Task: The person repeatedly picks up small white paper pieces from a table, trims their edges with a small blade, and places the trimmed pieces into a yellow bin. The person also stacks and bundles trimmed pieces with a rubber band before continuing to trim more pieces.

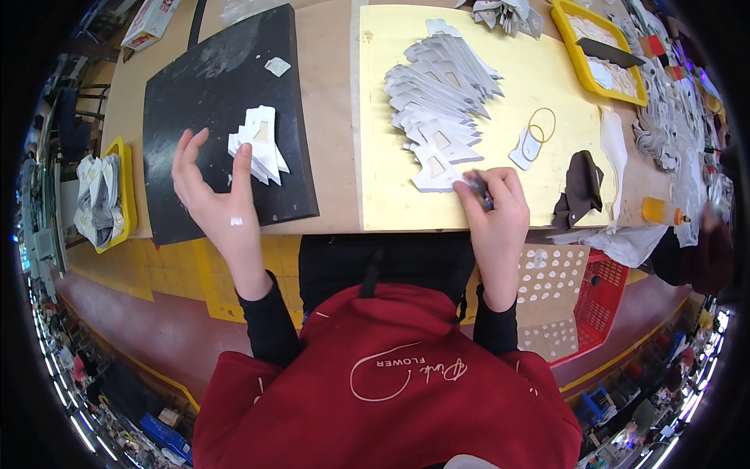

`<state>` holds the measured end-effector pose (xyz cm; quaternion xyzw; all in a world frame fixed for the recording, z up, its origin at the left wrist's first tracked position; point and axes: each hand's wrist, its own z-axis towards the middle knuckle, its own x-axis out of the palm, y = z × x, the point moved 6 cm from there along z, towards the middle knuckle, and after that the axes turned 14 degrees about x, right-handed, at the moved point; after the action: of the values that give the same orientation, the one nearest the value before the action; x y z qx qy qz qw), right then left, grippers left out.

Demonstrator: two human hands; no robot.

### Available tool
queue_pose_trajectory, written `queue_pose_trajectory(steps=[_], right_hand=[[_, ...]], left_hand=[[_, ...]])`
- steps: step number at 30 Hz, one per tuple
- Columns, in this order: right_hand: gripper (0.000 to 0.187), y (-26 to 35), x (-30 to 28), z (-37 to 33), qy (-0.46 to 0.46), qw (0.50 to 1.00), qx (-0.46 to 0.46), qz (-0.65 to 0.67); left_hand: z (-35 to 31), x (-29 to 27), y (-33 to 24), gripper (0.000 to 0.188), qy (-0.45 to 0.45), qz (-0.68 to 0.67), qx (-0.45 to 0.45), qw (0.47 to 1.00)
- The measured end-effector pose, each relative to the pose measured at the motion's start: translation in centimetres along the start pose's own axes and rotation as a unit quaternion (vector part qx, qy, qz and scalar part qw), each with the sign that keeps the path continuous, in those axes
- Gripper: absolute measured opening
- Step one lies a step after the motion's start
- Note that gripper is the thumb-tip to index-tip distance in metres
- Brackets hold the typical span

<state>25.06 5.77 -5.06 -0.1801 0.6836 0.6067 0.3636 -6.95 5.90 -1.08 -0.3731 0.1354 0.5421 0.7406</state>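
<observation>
My left hand [215,184] hovers over a black mat [187,102], its thumb and fingers spread, holding nothing. Its thumb tip is beside a small pile of white cut pieces [262,144], the top one with a beige patch. My right hand [500,211] is closed in a pinch at the near end of a long fanned row of similar white pieces [437,102] on a yellow sheet [383,211]. Something small, dark and bluish shows between its fingers; its kind is unclear. The fingertips are at the edge of the nearest white piece [434,173].
Right of the row lie rubber bands [544,125] on a small pale piece [524,150] and a dark brown scrap [580,187]. Yellow trays stand at far right [556,23] and left [129,195]. An orange bottle [660,211] is near another person's hand. A red crate [605,293] sits below the table.
</observation>
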Motion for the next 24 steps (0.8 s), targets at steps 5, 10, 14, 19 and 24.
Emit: queue_pose_trajectory(steps=[5, 10, 14, 19, 24], right_hand=[[0.013, 0.9, 1.2, -0.7, 0.062, 0.997, 0.006, 0.033], [0.011, 1.9, 1.1, -1.7, 0.125, 0.976, 0.039, 0.177], [0.011, 1.7, 1.2, -2.0, 0.195, 0.929, 0.089, 0.300], [0.012, 1.8, 3.3, -3.0, 0.321, 0.790, 0.218, 0.474], [0.010, 2.9, 4.1, -3.6, 0.347, 0.784, 0.231, 0.461]], left_hand=[[-3.1, 4.8, -6.4, 0.045, 0.225, -0.309, -0.071, 0.921], [-6.3, 6.9, -10.2, 0.061, 0.357, -0.315, -0.041, 0.879], [-8.1, 7.3, -9.6, 0.047, 0.316, -0.613, -0.345, 0.636], [-8.3, 6.8, -9.9, 0.042, 0.374, -0.644, -0.398, 0.535], [-7.5, 5.9, -10.6, 0.037, 0.239, -0.706, -0.335, 0.577]])
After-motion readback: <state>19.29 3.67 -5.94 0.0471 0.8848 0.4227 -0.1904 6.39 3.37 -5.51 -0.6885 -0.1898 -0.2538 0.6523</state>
